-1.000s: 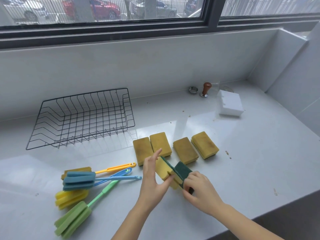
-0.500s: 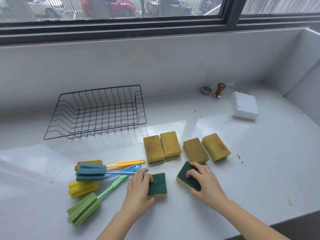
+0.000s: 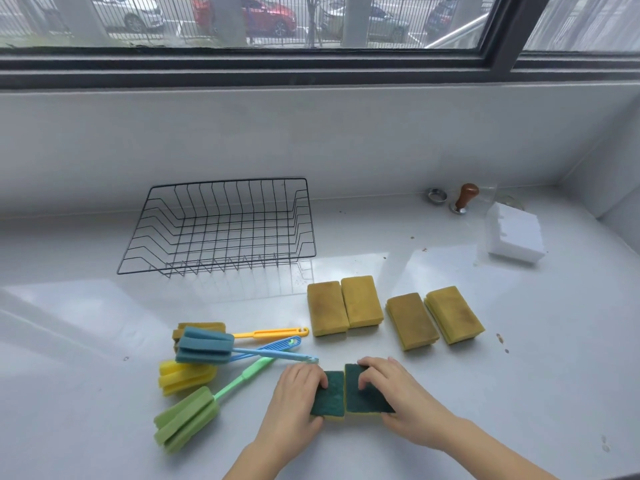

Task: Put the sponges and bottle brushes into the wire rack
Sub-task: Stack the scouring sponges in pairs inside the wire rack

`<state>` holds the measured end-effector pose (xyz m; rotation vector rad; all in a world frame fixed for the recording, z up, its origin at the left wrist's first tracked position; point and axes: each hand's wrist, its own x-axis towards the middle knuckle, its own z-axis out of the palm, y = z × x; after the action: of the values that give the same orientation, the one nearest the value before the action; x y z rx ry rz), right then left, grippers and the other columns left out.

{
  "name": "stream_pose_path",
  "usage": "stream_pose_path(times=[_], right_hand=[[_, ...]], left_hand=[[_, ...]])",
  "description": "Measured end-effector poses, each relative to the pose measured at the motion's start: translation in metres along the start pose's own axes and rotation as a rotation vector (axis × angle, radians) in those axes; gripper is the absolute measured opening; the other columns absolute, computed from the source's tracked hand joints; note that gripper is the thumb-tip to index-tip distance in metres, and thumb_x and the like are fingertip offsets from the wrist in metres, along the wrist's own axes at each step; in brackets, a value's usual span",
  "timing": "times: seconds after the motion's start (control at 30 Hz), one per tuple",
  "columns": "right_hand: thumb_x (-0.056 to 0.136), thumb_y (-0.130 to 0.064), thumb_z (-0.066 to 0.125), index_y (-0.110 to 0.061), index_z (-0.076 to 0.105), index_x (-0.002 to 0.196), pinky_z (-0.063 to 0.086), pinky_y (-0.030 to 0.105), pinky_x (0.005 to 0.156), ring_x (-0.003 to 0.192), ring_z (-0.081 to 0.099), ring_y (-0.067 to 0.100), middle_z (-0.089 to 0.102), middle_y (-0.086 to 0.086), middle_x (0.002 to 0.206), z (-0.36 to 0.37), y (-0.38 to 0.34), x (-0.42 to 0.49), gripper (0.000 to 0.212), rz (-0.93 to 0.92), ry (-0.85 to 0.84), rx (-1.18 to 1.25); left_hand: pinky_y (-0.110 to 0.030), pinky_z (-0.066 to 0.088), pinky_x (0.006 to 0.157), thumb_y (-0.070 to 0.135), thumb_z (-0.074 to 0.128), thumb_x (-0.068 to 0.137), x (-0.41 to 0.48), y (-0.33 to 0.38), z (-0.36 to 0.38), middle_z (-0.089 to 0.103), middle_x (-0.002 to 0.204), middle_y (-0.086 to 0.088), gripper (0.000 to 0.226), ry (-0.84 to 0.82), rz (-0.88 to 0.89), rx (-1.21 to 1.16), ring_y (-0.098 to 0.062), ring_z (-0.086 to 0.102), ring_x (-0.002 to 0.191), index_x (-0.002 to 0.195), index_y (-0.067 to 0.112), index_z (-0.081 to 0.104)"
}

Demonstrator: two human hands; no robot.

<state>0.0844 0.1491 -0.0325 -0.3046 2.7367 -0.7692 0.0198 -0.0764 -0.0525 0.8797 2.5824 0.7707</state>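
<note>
Clasping left sponge (image 3: 329, 396) in left hand (image 3: 298, 386), right sponge (image 3: 369, 398) in right hand (image 3: 393, 384), lower centre; next, probably lift both into rack (image 3: 221, 226), upper left.

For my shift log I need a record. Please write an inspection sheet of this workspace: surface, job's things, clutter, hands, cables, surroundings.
Surface: white counter, a few brown crumbs at right.
Job's things: wire rack holds nothing; four yellow sponges in a row on the counter; four bottle brushes lying at left.
Clutter: white foam block, wooden-knobbed tamper, metal ring at back right.
Hands: left hand grips left green-topped sponge; right hand grips right green-topped sponge.
Cables: nothing seen.
Surroundings: window behind, parked cars outside.
</note>
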Motion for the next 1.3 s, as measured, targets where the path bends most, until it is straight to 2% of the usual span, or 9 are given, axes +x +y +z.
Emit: stream_pose_path(times=[0.07,0.17,0.37,0.57,0.73,0.87,0.97,1.07,1.3], right_hand=[[0.070,-0.005,0.046,-0.027,0.042,0.108,0.022,0.025,0.109,0.126,0.029,0.010,0.033,-0.008,0.140,-0.002,-0.004,0.004,0.044,-0.033,-0.006,-0.031],[0.070,-0.006,0.045,-0.028,0.042,0.106,0.013,0.022,0.111,0.129,0.026,0.007,0.033,-0.009,0.141,-0.006,-0.013,0.013,0.043,-0.076,-0.007,-0.061],[0.073,-0.013,0.053,-0.035,0.041,0.105,0.018,0.010,0.100,0.127,0.026,0.003,0.031,-0.015,0.141,-0.025,-0.037,0.042,0.041,-0.115,0.082,-0.073],[0.074,-0.012,0.055,-0.037,0.043,0.107,0.021,0.019,0.105,0.132,0.026,0.008,0.031,-0.013,0.143,-0.047,-0.075,0.097,0.043,-0.174,0.136,-0.097],[0.074,-0.010,0.058,-0.036,0.049,0.107,0.026,0.022,0.105,0.129,0.030,0.012,0.033,-0.009,0.144,-0.071,-0.103,0.150,0.043,-0.218,0.134,-0.113],[0.072,-0.006,0.056,-0.033,0.053,0.104,0.029,0.030,0.107,0.125,0.032,0.012,0.037,-0.007,0.142,-0.087,-0.118,0.197,0.042,-0.213,0.161,-0.094],[0.073,-0.004,0.056,-0.033,0.052,0.100,0.009,0.035,0.116,0.128,0.026,0.003,0.037,-0.007,0.142,-0.095,-0.126,0.238,0.040,-0.189,0.204,-0.117],[0.073,-0.002,0.053,-0.037,0.050,0.097,-0.009,0.042,0.114,0.133,0.019,-0.001,0.033,-0.012,0.143,-0.097,-0.129,0.277,0.043,-0.132,0.228,-0.099],[0.069,0.005,0.049,-0.035,0.053,0.094,-0.001,0.048,0.114,0.134,0.019,0.003,0.032,-0.012,0.142,-0.085,-0.116,0.371,0.048,-0.009,0.209,-0.042]], left_hand=[[-0.018,0.032,0.094,0.019,0.053,0.063,-0.004,-0.004,-0.008,0.051,0.109,0.010,0.039,-0.012,-0.006,0.003,-0.010,0.043,0.108,0.101,0.024,0.049],[-0.020,0.028,0.094,0.015,0.052,0.062,-0.007,-0.009,-0.023,0.054,0.113,0.010,0.038,0.025,0.022,0.036,-0.011,0.044,0.110,0.100,0.023,0.051],[-0.019,0.025,0.096,0.008,0.060,0.059,-0.002,-0.020,-0.064,0.056,0.110,0.012,0.038,0.190,0.044,0.027,-0.009,0.041,0.108,0.095,0.022,0.054],[-0.025,0.011,0.114,0.008,0.063,0.065,0.006,-0.040,-0.117,0.050,0.115,0.014,0.041,0.301,0.023,0.036,-0.006,0.037,0.115,0.100,0.026,0.053],[-0.032,0.017,0.116,0.003,0.063,0.061,0.022,-0.072,-0.166,0.051,0.116,0.011,0.051,0.339,0.044,0.045,-0.008,0.038,0.115,0.107,0.025,0.058],[-0.034,0.032,0.109,0.004,0.065,0.062,0.045,-0.106,-0.199,0.052,0.119,0.009,0.052,0.367,0.082,0.021,-0.013,0.041,0.116,0.109,0.026,0.059],[-0.038,0.033,0.107,0.005,0.066,0.061,0.072,-0.134,-0.222,0.053,0.116,0.008,0.051,0.390,0.111,0.034,-0.011,0.039,0.112,0.107,0.026,0.058],[-0.050,0.022,0.114,0.004,0.067,0.061,0.101,-0.163,-0.240,0.054,0.112,0.010,0.052,0.383,0.081,0.101,-0.013,0.048,0.114,0.105,0.030,0.056],[-0.038,0.010,0.116,-0.003,0.059,0.069,0.171,-0.227,-0.251,0.053,0.120,0.006,0.049,0.327,0.049,0.111,-0.021,0.039,0.134,0.110,0.024,0.056]])
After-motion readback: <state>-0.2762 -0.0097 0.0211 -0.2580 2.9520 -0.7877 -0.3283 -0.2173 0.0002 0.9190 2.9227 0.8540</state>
